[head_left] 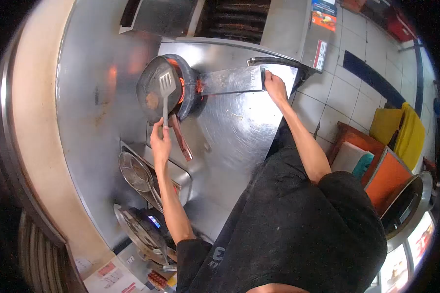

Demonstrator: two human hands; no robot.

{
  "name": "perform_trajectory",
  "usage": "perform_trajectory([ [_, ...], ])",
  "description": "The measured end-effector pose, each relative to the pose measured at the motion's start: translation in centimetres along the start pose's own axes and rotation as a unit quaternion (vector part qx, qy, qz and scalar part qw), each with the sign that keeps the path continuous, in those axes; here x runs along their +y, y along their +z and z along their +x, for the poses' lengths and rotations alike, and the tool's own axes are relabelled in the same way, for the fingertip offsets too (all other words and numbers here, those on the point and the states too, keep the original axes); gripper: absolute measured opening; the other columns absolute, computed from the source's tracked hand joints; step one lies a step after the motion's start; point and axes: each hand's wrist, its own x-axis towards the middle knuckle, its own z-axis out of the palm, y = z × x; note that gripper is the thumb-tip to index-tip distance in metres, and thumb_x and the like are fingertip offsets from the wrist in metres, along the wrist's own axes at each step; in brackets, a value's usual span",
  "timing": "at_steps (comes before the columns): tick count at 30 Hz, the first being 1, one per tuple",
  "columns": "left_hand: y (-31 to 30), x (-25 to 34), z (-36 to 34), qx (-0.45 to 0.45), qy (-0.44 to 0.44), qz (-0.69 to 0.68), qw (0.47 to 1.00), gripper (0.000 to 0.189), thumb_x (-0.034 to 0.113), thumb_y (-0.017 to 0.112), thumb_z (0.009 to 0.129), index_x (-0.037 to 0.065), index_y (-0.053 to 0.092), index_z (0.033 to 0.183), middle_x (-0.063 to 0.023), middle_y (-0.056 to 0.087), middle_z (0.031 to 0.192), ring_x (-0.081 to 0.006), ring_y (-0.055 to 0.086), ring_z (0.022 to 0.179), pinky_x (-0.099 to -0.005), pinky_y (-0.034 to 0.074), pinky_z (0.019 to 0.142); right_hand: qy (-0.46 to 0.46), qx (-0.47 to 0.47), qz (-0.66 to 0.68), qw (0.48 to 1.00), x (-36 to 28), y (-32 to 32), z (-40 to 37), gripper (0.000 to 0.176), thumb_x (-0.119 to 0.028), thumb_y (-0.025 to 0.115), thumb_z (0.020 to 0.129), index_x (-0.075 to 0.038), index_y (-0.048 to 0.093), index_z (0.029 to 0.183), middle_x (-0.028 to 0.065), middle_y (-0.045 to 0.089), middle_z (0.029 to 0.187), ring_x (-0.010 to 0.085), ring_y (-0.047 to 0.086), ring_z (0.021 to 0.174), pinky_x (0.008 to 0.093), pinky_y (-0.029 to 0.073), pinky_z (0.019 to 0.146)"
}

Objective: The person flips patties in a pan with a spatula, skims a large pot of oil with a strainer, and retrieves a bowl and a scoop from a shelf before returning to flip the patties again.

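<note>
My left hand [160, 141] is closed, pinching the handle of a slotted spatula [167, 85]. The spatula's head is over a dark frying pan [146, 80], which sits tilted against a burner [193, 97] that glows orange. A small brown piece of food [152, 101] lies in the pan. The pan's wooden handle [182, 139] points down toward me, just right of my left hand. My right hand [275, 88] is closed on the near end of a long, flat metal box [232, 80]. Its far end reaches the burner's edge, where an orange glow shows.
A strainer [133, 171] rests over a metal container on the left. Below it stands a round pan or lid [137, 227] beside a small lit display [154, 221]. A steel counter [225, 141] spans the middle. Yellow cloth [408, 132] and an orange box [387, 178] are at right.
</note>
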Motion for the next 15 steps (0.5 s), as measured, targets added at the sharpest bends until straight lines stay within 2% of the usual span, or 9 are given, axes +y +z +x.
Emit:
perform_trajectory([
  [2, 0.1, -0.3, 0.2, 0.005, 0.009, 0.006, 1.0, 0.034, 0.017, 0.049, 0.094, 0.002, 0.054, 0.124, -0.0114, 0.062, 0.107, -0.0179, 0.055, 0.098, -0.0322, 0.042, 0.091, -0.019, 0.024, -0.006, 1.0, 0.0, 0.2, 0.0, 0.048, -0.037, 0.036, 0.095, -0.002, 0.068, 0.088, 0.0279, 0.063, 0.085, 0.0461, 0.061, 0.084, 0.0512, 0.046, 0.079],
  [3, 0.1, -0.3, 0.3, 0.001, 0.011, 0.01, 1.0, 0.034, 0.017, 0.049, 0.094, 0.002, 0.054, 0.124, -0.0114, 0.062, 0.107, -0.0179, 0.055, 0.098, -0.0322, 0.042, 0.091, -0.013, 0.025, -0.003, 1.0, 0.1, 0.2, 0.0, 0.048, -0.037, 0.036, 0.095, -0.002, 0.068, 0.088, 0.0279, 0.063, 0.085, 0.0461, 0.061, 0.084, 0.0512, 0.046, 0.079],
  [6, 0.2, -0.4, 0.3, -0.006, -0.02, 0.02, 1.0, 0.033, 0.013, 0.049, 0.094, 0.003, 0.053, 0.125, -0.013, 0.061, 0.117, -0.0186, 0.056, 0.105, -0.0318, 0.044, 0.088, -0.007, 0.027, 0.015, 1.0, -0.1, 0.2, 0.0, 0.047, -0.035, 0.038, 0.095, 0.0, 0.067, 0.083, 0.0289, 0.062, 0.081, 0.0474, 0.06, 0.08, 0.0531, 0.046, 0.076],
  [8, 0.6, -1.2, 0.3, 0.021, 0.009, 0.01, 1.0, 0.035, 0.02, 0.049, 0.095, 0.007, 0.053, 0.127, -0.0058, 0.061, 0.087, -0.0067, 0.046, 0.056, -0.0242, 0.04, 0.051, 0.006, 0.019, 0.029, 0.999, -0.5, -0.1, -0.1, 0.047, -0.035, 0.039, 0.095, 0.001, 0.066, 0.082, 0.0295, 0.062, 0.081, 0.0475, 0.06, 0.08, 0.053, 0.046, 0.076],
  [9, 0.7, -1.6, 0.3, 0.02, 0.008, 0.013, 1.0, 0.035, 0.02, 0.049, 0.095, 0.007, 0.053, 0.127, -0.0058, 0.061, 0.087, -0.0067, 0.046, 0.056, -0.0242, 0.04, 0.051, 0.017, 0.013, 0.041, 0.999, -0.8, -0.4, -0.3, 0.048, -0.036, 0.039, 0.095, 0.002, 0.066, 0.081, 0.03, 0.062, 0.081, 0.0477, 0.06, 0.08, 0.0528, 0.046, 0.076],
  [11, 0.8, -1.5, 0.3, 0.011, -0.023, 0.028, 0.999, 0.035, 0.022, 0.048, 0.096, 0.011, 0.052, 0.129, 0.0019, 0.05, 0.064, -0.0028, 0.033, 0.043, -0.0229, 0.028, 0.039, 0.025, 0.012, 0.044, 0.999, -1.1, -0.8, -0.5, 0.048, -0.036, 0.039, 0.094, 0.003, 0.065, 0.081, 0.0304, 0.061, 0.08, 0.0477, 0.06, 0.08, 0.0527, 0.046, 0.075],
  [12, 0.8, -1.1, 0.3, 0.013, -0.024, 0.03, 0.999, 0.035, 0.022, 0.048, 0.096, 0.011, 0.052, 0.129, 0.0019, 0.05, 0.064, -0.0028, 0.033, 0.043, -0.0229, 0.028, 0.039, 0.033, 0.012, 0.045, 0.998, -1.3, -0.8, -0.5, 0.049, -0.036, 0.04, 0.094, 0.003, 0.065, 0.081, 0.0308, 0.061, 0.08, 0.0477, 0.06, 0.079, 0.0526, 0.046, 0.075],
  [14, 1.1, 0.2, -0.1, 0.016, -0.056, 0.005, 0.998, 0.035, 0.023, 0.048, 0.096, 0.013, 0.052, 0.129, 0.0072, 0.036, 0.054, -0.0038, 0.032, 0.041, -0.0235, 0.027, 0.038, 0.025, 0.01, 0.044, 0.999, -0.6, -0.3, -0.1, 0.049, -0.036, 0.04, 0.094, 0.003, 0.065, 0.082, 0.0307, 0.061, 0.08, 0.0476, 0.06, 0.079, 0.0526, 0.046, 0.075],
  [15, 1.1, 1.1, -0.2, 0.017, -0.056, 0.007, 0.998, 0.035, 0.023, 0.048, 0.096, 0.013, 0.052, 0.129, 0.0072, 0.036, 0.054, -0.0038, 0.032, 0.041, -0.0235, 0.027, 0.038, 0.019, 0.01, 0.04, 0.999, -0.5, -0.2, 0.0, 0.048, -0.036, 0.04, 0.095, 0.003, 0.065, 0.083, 0.0306, 0.062, 0.081, 0.0476, 0.06, 0.079, 0.0526, 0.046, 0.074],
])
